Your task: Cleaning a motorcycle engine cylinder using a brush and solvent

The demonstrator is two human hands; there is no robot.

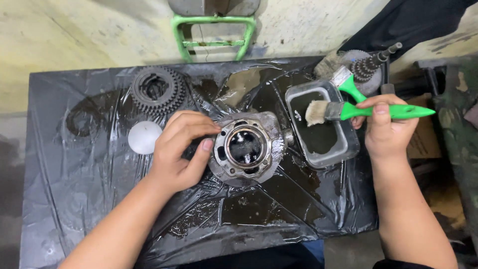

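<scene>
Head view — left hand (181, 149) grips the metal cylinder (245, 148) on the bench (74, 189); right hand (386, 124) clamps a green-handled brush (358, 110) over the tray (321, 124) of dark liquid.

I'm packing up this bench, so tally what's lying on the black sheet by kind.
Engine cylinder: 1
Green-handled brushes: 2
Tray of dark liquid: 1
Gear cluster: 1
Gear shaft: 1
White disc: 1
Total: 7

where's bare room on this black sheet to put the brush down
Bare sheet lies left of the white disc and along the near edge below the cylinder. Crowded: the right side, around the tray, second brush and gear shaft.
</scene>
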